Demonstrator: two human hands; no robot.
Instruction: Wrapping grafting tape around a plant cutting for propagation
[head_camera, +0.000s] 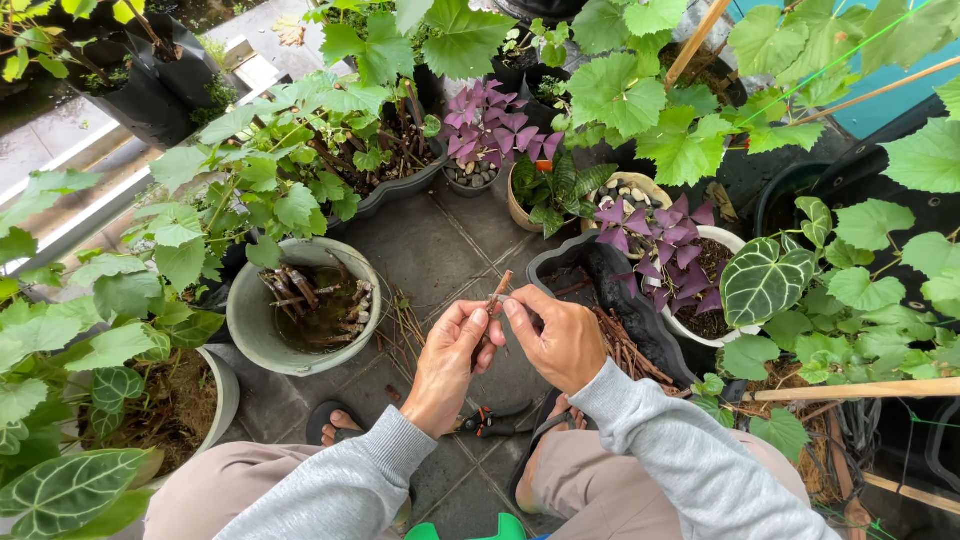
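Reddish-brown woody stem cutting (499, 291), short and thin, is being held upright between both hands, in front of the person's knees and above the grey stone-tile floor (440, 250). The left hand (450, 365) is pinching its lower part between thumb and fingertips, and the right hand (558, 338) is gripping it just beside, thumb and forefinger closing on the stem near its middle. Both hands are grasping the same piece, so it is standing steady and clear of the ground, seemingly so that the fingers can work along it.

Directly below the hands, small pruning shears with dark and orange handles (492, 420) are lying on the tiles between the sandalled feet, close enough to pick up. To the left, a round pale-green plastic pot (243, 320) is holding a bundle of similar brown cuttings standing in dark water, probably to keep them wet. To the right, a black plastic grow bag (625, 290) is lying open with more loose twigs beside it.

Farther out, purple-leaved plants (660, 235) are growing in a white pot, a heart-shaped veined dark leaf (762, 282) is spreading beside them, and broad vine leaves (640, 90) are hanging overhead. The person, in grey sleeves and tan trousers, is crouching or sitting low in a crowded outdoor container garden, with pots ringing the wet-looking tiles.
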